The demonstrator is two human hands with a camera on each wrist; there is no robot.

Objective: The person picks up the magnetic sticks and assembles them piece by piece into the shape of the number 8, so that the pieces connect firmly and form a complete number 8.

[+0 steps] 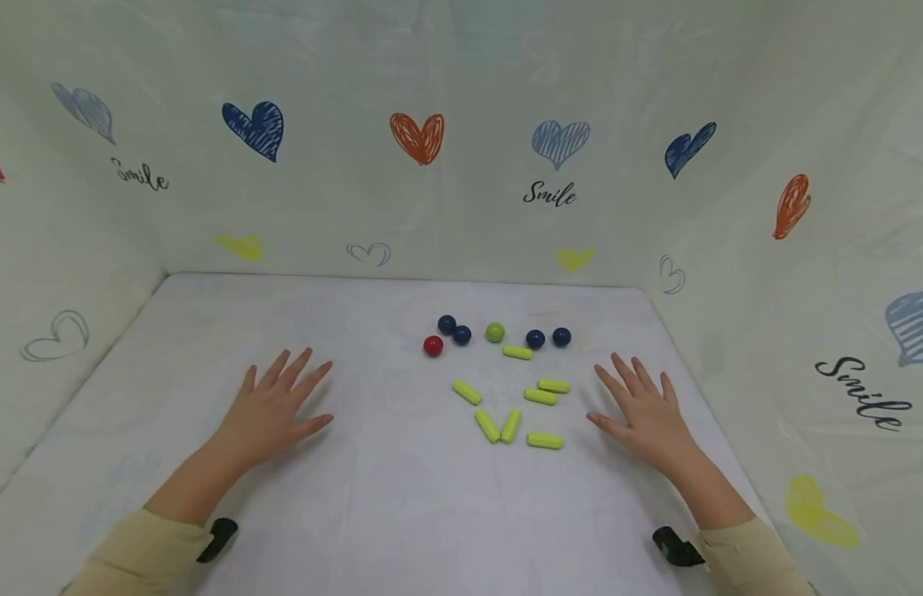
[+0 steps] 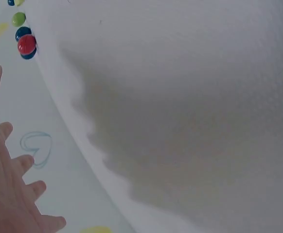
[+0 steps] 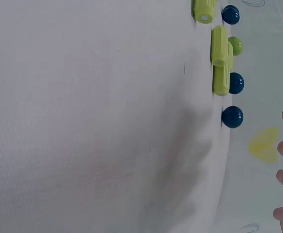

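The left hand, lower left, and right hand, lower right, are spread. Pinch sticks at the middle softly; balls above could roll.

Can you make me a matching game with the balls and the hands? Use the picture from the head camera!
Column one:
1. red ball
2. green ball
3. left hand
4. right hand

Column two:
A. between two pairs of blue balls
B. fingers spread, to the right of every yellow-green stick
C. farthest left of all the balls
D. fingers spread, to the left of every ball

Right pairs: 1-C, 2-A, 3-D, 4-B
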